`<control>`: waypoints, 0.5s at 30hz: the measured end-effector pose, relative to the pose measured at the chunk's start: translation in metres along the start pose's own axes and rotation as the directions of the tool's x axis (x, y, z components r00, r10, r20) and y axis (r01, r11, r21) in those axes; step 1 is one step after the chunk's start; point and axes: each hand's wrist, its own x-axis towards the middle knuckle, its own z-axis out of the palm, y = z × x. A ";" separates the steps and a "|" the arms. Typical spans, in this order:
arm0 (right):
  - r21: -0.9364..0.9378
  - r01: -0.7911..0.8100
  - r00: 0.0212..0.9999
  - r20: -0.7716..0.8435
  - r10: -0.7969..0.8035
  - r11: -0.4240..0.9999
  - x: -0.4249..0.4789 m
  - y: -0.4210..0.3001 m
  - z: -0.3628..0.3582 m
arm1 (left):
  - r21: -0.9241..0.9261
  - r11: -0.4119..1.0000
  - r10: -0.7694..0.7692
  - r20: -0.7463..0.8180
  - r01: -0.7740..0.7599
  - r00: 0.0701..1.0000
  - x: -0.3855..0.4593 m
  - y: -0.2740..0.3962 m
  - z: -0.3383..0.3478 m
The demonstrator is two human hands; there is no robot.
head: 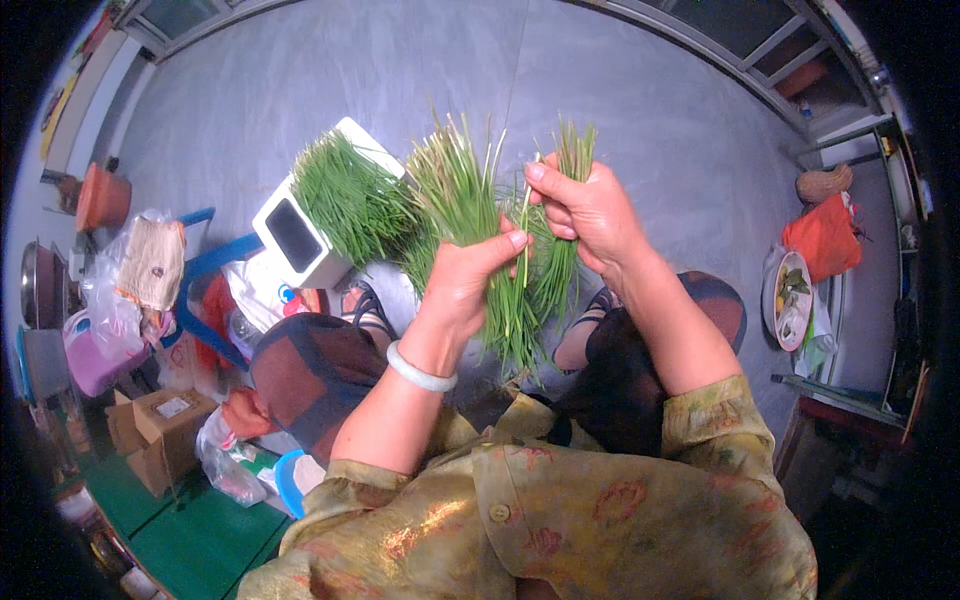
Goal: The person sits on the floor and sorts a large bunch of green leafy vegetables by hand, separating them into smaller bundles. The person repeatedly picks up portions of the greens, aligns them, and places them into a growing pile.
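Observation:
My left hand (465,281) grips a thick bunch of Chinese chives (454,184), pale stem ends up, with green leaves hanging below the fist. Beside it, slightly higher, my right hand (581,206) is closed around a thinner bunch (575,150). Thumb and finger of that hand pinch a loose stalk (527,217) between the two bunches. To the left, a large heap of chives (349,195) lies across a white stool or box (277,202) with a dark side opening. More greens show beneath the hands, partly hidden.
My sandalled feet (367,311) stand on the grey floor (315,75). A blue-framed chair or rack (199,319) with bags is at left, near a cardboard box (161,431). At right sit an oval dish (793,300) with scraps and a red bag (825,236).

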 end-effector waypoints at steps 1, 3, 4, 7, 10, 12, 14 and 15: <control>-0.034 0.006 1.000 0.000 -0.006 0.999 -0.002 -0.001 0.001 | -0.004 1.000 0.008 -0.016 -0.008 1.000 0.000 0.000 0.000; -0.103 0.019 1.000 0.001 -0.019 0.994 -0.006 -0.001 0.004 | -0.013 1.000 0.024 -0.050 -0.025 0.998 0.001 0.001 -0.001; -0.208 0.000 1.000 0.001 0.001 0.978 -0.007 0.000 0.001 | -0.047 0.998 0.035 -0.080 -0.039 0.996 0.001 0.001 0.001; -0.327 0.079 0.995 0.077 -0.056 0.942 -0.013 0.004 0.005 | -0.029 0.996 0.087 -0.101 -0.090 0.991 0.003 -0.001 -0.001; -0.394 0.045 0.998 0.049 -0.029 0.918 -0.011 0.006 0.002 | -0.040 0.996 0.075 -0.112 -0.080 0.991 0.002 0.000 0.000; -0.439 0.094 0.995 0.077 -0.067 0.894 -0.009 0.005 -0.001 | -0.062 0.995 0.067 -0.104 -0.073 0.992 0.002 0.001 0.000; -0.505 0.200 0.979 0.134 -0.152 0.840 -0.007 0.006 -0.004 | -0.090 0.994 0.053 -0.104 -0.063 0.993 0.002 0.002 0.000; -0.484 0.199 0.978 0.153 -0.141 0.852 -0.007 0.005 -0.004 | -0.092 0.994 0.053 -0.101 -0.063 0.993 0.002 0.002 -0.001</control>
